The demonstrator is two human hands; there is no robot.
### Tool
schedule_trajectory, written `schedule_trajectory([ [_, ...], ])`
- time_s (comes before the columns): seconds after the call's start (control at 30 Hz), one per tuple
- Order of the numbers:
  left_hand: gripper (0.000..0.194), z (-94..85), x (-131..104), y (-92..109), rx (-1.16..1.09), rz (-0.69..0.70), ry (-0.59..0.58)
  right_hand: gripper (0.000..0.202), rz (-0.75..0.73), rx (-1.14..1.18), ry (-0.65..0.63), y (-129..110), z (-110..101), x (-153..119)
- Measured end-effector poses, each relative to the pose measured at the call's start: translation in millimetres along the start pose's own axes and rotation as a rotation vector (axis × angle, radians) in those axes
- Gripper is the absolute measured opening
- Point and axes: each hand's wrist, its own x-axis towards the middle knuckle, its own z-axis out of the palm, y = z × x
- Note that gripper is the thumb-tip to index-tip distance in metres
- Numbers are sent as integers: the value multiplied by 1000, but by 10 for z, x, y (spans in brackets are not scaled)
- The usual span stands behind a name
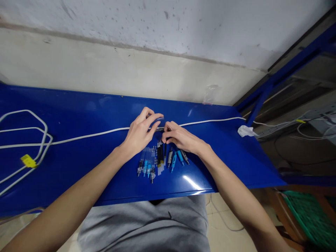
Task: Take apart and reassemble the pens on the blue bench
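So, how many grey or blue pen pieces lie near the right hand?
4 show, right of the black refills: from left, a grey piece, a blue piece, a second blue piece, a second grey piece. The right hand may hide more.

A white cable (86, 137) crosses a blue table (86, 108), looping at far left around a yellow tag (28, 161). A crumpled white tissue (246, 131) lies near the right end. Behind, a clear plastic bag (210, 93) touches the pale, stained wall (131, 73). Green netting (307, 217) shows lower right.

Glossy tabletop (78, 112), probably painted metal, and smooth, clear plastic pen barrels (149, 156).
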Motion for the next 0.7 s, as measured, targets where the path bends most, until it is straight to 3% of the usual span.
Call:
schedule_trajectory([
  [0.4, 30, 7, 9, -49, 44, -45, -83, 28, -17, 42, 31, 41, 13, -14],
  [0.7, 27, -3, 19, -87, 20, -76, -71, 23, 21, 20, 106, 101, -165, -71],
])
